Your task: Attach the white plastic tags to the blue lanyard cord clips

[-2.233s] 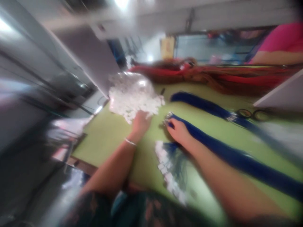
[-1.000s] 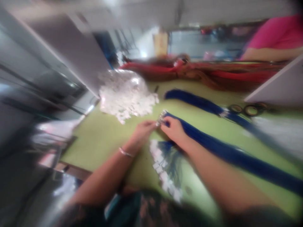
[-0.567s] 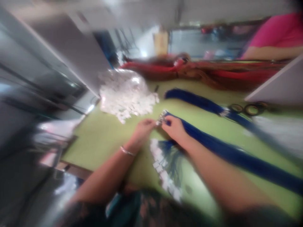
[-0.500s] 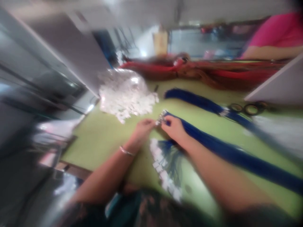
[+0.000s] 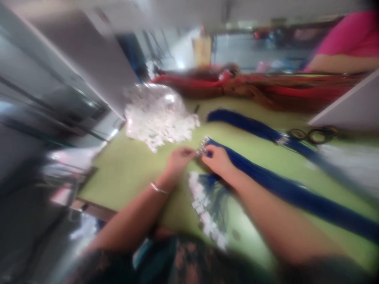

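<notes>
My left hand (image 5: 180, 158), with a bangle on its wrist, is closed in a pinch. Its fingertips meet those of my right hand, and what they hold is too small and blurred to make out. My right hand (image 5: 218, 161) is closed on a blue wire at the end of a long bundle of blue wires (image 5: 272, 185). Pale and silvery wire ends (image 5: 204, 142) show just above the fingers. Below my hands lies a row of white plastic connectors (image 5: 204, 213) with blue wires attached. A heap of loose white connectors (image 5: 166, 126) spills from a clear bag beyond my left hand.
A second blue wire bundle (image 5: 242, 124) lies farther back, near black tape rolls (image 5: 316, 136). Red and brown wire bundles (image 5: 281, 88) run along the back. The green table (image 5: 118, 173) ends at the left. A person in a pink sleeve (image 5: 352, 37) is across the table.
Both hands stay at almost the same spot, fingertips together. A small white piece between them shows less now. The view has shifted slightly.
</notes>
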{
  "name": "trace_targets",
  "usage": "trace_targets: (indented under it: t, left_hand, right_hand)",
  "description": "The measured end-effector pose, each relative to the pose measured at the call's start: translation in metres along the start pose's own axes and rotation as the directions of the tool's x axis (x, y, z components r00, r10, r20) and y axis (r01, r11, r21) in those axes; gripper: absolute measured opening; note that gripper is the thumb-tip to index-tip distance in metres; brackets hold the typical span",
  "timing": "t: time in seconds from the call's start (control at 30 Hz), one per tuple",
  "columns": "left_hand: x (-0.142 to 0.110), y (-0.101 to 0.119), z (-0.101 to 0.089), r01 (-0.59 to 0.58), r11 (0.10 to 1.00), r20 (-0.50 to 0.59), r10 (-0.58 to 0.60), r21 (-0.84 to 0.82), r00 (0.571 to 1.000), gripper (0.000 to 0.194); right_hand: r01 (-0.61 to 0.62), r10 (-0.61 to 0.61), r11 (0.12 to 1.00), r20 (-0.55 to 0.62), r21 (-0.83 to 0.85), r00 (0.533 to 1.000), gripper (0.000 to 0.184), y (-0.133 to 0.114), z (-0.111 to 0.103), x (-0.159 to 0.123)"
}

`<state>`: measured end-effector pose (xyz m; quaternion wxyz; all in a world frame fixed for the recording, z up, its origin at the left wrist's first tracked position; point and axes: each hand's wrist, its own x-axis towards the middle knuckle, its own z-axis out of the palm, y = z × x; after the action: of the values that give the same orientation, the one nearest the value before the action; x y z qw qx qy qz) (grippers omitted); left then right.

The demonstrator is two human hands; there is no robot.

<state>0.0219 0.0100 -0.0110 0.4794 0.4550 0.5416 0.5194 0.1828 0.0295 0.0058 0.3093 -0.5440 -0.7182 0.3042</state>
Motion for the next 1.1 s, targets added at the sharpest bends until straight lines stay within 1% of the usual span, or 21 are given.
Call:
trace_targets:
  t: [0.1,0.17,0.27,0.33,0.5,0.57,0.6,0.63,0.7,0.73,0.77,0.8,0.83,0.87,0.9,0.93,0.97,1.0,1.03,1.1]
  left_hand:
    - [-0.003,0.002,0.005,-0.006,0.998,-0.01,0.007,0.068,1.0,0.01]
    - [-0.004,0.002,0.007,0.008,0.998,-0.022,-0.006,0.065,1.0,0.009]
    - [-0.004,0.001,0.006,0.018,0.998,-0.028,-0.017,0.059,0.999,0.009]
    - [-0.004,-0.001,0.005,0.015,0.997,-0.025,-0.013,0.071,1.0,0.009]
    - [-0.004,-0.003,0.004,0.039,0.995,0.013,-0.04,0.087,0.999,0.011]
    - [-0.003,0.0,0.0,0.029,0.99,0.076,-0.04,0.142,0.996,0.011]
    - [-0.003,0.002,-0.003,0.013,0.981,0.129,-0.039,0.194,0.991,0.011]
    - [-0.002,0.006,-0.007,-0.01,0.966,0.2,-0.043,0.259,0.979,0.011]
    - [0.0,0.013,-0.016,-0.069,0.921,0.362,-0.081,0.383,0.929,0.009]
    - [0.002,0.016,-0.02,-0.096,0.899,0.412,-0.099,0.427,0.906,0.008]
    - [0.004,0.02,-0.024,-0.118,0.88,0.418,-0.098,0.46,0.903,0.008]
    - [0.007,0.023,-0.027,-0.133,0.859,0.366,-0.067,0.495,0.928,0.008]
    - [0.011,0.025,-0.03,-0.141,0.832,0.258,-0.002,0.537,0.966,0.01]
    - [0.016,0.026,-0.031,-0.143,0.796,0.122,0.088,0.588,0.989,0.011]
    - [0.022,0.026,-0.033,-0.139,0.752,-0.003,0.185,0.644,0.983,0.013]
    - [0.027,0.025,-0.033,-0.134,0.702,-0.083,0.266,0.7,0.96,0.015]
    - [0.033,0.023,-0.034,-0.128,0.647,-0.111,0.315,0.751,0.943,0.018]
    - [0.037,0.021,-0.034,-0.127,0.594,-0.1,0.334,0.794,0.937,0.021]
    - [0.041,0.018,-0.034,-0.129,0.543,-0.07,0.331,0.83,0.941,0.022]
    - [0.046,0.013,-0.035,-0.128,0.452,-0.023,0.313,0.883,0.949,0.018]
  right_hand:
    - [0.018,-0.018,1.0,0.002,0.012,1.0,0.013,0.002,0.001,0.001]
    - [0.016,-0.016,1.0,-0.005,0.024,1.0,0.011,0.003,0.0,0.001]
    - [-0.023,0.023,0.999,-0.008,0.03,1.0,0.01,0.003,-0.002,0.002]
    - [-0.031,0.031,0.999,0.004,0.017,1.0,0.009,0.002,-0.004,0.001]
    - [0.0,0.0,1.0,0.061,0.002,0.998,0.009,0.002,-0.004,0.0]
    - [-0.002,-0.001,1.0,0.075,0.029,0.997,0.009,0.002,-0.004,0.0]
    - [-0.002,-0.001,0.999,0.061,0.053,0.998,0.009,0.002,-0.004,0.001]
    - [-0.003,0.001,0.997,0.033,0.083,0.999,0.01,0.002,-0.004,0.001]
    - [-0.017,0.021,0.987,-0.026,0.159,0.999,0.013,0.002,-0.006,0.002]
    - [-0.032,0.04,0.98,-0.037,0.198,0.999,0.014,0.001,-0.007,0.002]
    - [-0.052,0.06,0.97,-0.029,0.236,0.998,0.015,0.001,-0.008,0.002]
    - [-0.071,0.076,0.96,-0.008,0.272,0.997,0.015,0.0,-0.009,0.002]
    - [-0.086,0.085,0.948,0.018,0.305,0.996,0.015,-0.001,-0.01,0.002]
    - [-0.097,0.088,0.936,0.041,0.338,0.995,0.016,-0.002,-0.011,0.002]
    - [-0.104,0.089,0.922,0.058,0.372,0.994,0.016,-0.003,-0.011,0.001]
    - [-0.114,0.091,0.907,0.074,0.406,0.993,0.016,-0.004,-0.012,0.0]
    - [-0.126,0.096,0.89,0.091,0.438,0.991,0.015,-0.005,-0.012,0.0]
    - [-0.14,0.101,0.876,0.109,0.462,0.989,0.014,-0.006,-0.012,-0.001]
    - [-0.153,0.105,0.867,0.127,0.474,0.986,0.013,-0.007,-0.013,-0.002]
    - [-0.17,0.111,0.873,0.154,0.457,0.982,0.014,-0.009,-0.012,-0.002]
